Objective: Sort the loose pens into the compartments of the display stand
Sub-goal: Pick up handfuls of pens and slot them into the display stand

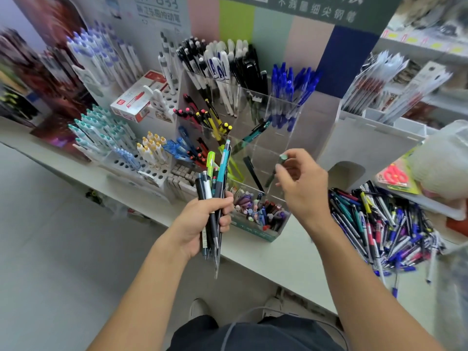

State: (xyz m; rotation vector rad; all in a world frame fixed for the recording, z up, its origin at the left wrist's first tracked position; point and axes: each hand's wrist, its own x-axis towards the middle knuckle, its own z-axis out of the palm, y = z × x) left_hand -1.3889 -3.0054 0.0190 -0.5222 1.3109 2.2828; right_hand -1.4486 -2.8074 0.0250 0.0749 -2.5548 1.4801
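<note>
Left hand [202,221] wrapped tight round a bunch of pens [214,188], tips up, just in front of the clear display stand [255,138]. Right hand [301,184] pinching one dark green pen [274,171] by its top, lowered into a front compartment. Off to the right on the desk [286,259], a big heap of loose pens [382,224].

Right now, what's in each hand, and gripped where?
Left hand grips a bundle of pens around their lower halves. Right hand pinches one dark green pen near its top end, over the clear display stand.
</note>
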